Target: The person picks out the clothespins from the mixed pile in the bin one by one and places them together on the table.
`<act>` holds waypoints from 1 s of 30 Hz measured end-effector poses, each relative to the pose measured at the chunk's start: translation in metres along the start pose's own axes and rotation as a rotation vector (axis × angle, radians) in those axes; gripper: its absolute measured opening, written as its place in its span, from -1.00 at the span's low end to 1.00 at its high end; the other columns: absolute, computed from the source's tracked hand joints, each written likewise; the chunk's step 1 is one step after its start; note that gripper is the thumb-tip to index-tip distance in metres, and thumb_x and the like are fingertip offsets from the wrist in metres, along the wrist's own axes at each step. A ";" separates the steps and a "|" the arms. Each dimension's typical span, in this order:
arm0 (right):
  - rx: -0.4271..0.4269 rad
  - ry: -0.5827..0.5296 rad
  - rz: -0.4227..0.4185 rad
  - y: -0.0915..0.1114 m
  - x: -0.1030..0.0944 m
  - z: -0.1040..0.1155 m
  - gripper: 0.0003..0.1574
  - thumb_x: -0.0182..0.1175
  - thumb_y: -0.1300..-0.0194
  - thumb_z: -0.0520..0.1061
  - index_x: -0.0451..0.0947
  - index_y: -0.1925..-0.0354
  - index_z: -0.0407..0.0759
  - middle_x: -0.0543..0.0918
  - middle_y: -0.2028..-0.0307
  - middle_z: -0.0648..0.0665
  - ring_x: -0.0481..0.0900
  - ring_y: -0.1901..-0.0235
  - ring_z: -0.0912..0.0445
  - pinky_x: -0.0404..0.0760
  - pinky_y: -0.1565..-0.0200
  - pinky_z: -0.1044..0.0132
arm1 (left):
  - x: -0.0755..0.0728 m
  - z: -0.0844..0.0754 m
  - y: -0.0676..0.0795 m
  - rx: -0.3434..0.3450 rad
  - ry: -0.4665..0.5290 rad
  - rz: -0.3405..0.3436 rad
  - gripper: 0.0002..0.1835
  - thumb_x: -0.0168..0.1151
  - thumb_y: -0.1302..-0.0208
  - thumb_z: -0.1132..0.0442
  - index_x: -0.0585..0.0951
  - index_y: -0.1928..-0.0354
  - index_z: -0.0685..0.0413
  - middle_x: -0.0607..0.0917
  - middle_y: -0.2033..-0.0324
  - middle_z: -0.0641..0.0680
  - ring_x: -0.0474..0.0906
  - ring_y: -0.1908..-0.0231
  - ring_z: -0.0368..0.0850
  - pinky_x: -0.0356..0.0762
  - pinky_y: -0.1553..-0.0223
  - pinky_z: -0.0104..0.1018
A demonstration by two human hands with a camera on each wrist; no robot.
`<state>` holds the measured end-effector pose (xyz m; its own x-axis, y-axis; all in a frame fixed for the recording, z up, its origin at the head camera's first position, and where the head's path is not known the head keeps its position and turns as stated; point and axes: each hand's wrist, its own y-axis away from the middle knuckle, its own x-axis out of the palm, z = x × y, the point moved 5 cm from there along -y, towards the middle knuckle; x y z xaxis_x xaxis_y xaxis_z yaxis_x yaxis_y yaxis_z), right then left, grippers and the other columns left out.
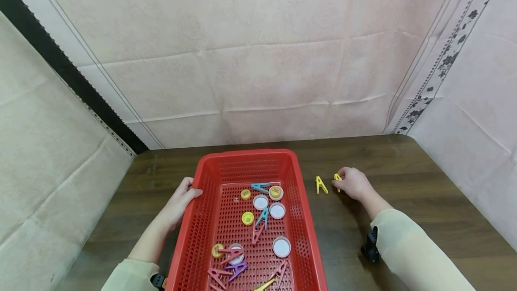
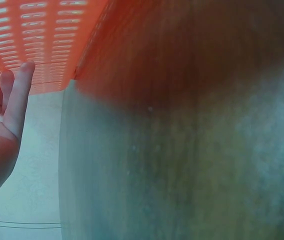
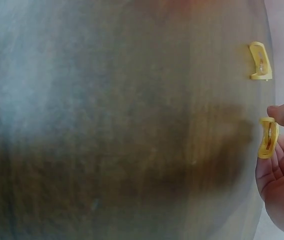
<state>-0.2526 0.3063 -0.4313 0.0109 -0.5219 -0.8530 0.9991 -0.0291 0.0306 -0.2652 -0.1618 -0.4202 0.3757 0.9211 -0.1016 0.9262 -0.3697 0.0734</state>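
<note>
My left hand [image 1: 182,200] holds the left rim of a red plastic basket [image 1: 304,205], thumb over the edge and fingers along the outer wall; the left wrist view shows those fingers [image 2: 18,97] against the slotted side. To the right of the basket, my right hand [image 1: 353,184] pinches a yellow clothespin [image 3: 268,139] between thumb and fingers, close over the table. Just left of it, a second yellow clothespin [image 1: 321,185] stands on the tabletop with its legs spread, apart from the hand.
Inside the basket lie pink clothespins [image 1: 258,232], blue clothespins [image 1: 262,217], a purple clothespin [image 1: 237,270], white round caps [image 1: 281,247] and yellow round caps [image 1: 247,218]. The brown wooden table [image 1: 387,160] ends at a pale cloth wall [image 1: 262,80] behind, with cloth on both sides.
</note>
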 end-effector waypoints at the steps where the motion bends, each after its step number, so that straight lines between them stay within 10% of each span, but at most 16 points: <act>1: 0.004 0.001 0.002 0.000 0.001 0.000 -0.57 0.24 -0.15 -0.10 0.48 0.19 -0.48 0.60 0.37 -0.25 0.52 0.38 -0.04 0.56 0.27 0.05 | 0.000 0.000 0.000 0.001 0.001 0.001 -0.71 -0.09 -0.36 0.29 0.14 0.00 0.28 0.41 0.17 0.35 0.64 0.37 0.08 0.67 0.37 0.00; 30: -0.047 0.037 -0.058 -0.008 -0.012 0.011 -0.41 0.15 -0.23 0.00 0.45 0.06 -0.54 0.61 0.20 -0.42 0.55 0.15 -0.25 0.53 0.08 -0.10 | 0.000 -0.001 0.001 0.002 0.007 0.017 -0.70 -0.09 -0.36 0.28 0.14 -0.01 0.28 0.41 0.15 0.36 0.64 0.36 0.09 0.67 0.37 0.00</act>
<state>-0.2616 0.3037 -0.4153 -0.0465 -0.4883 -0.8714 0.9989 -0.0180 -0.0432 -0.2645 -0.1616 -0.4192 0.3911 0.9156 -0.0938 0.9198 -0.3855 0.0728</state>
